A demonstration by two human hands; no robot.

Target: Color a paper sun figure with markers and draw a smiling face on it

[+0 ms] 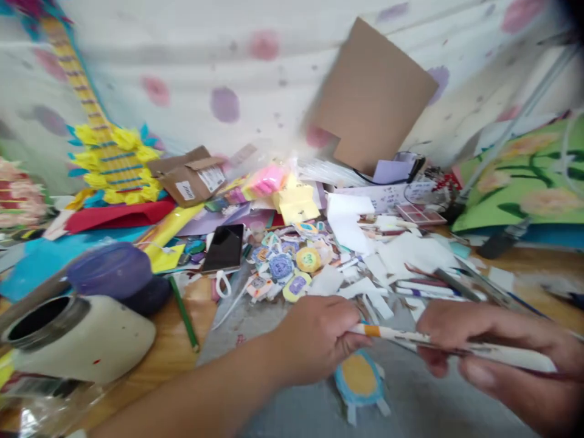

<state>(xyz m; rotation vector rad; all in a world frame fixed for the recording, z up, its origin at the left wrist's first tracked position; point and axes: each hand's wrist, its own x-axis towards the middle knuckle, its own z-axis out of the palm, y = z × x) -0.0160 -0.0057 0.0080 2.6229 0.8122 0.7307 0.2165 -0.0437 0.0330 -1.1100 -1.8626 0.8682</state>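
Observation:
My left hand (323, 334) is closed around one end of a slim white marker (396, 334) with an orange band. Fingers of my right hand (497, 353) grip the marker's other end, so it spans both hands. A thin dark stick also runs along my right fingers; its kind is unclear. Just below the hands, on a grey mat (292, 407), lies a paper cutout (360, 377) with a yellow oval, a blue border and small white tabs. Beyond my left hand is a heap of coloured paper cutouts (280, 266).
A white jar (100, 340), a purple tub (109, 271) and a green pencil (183, 313) lie at left. Behind are a phone (223, 247), a small carton (189, 176) and a cardboard sheet (374, 97). Paper scraps and pens (424, 286) crowd the right.

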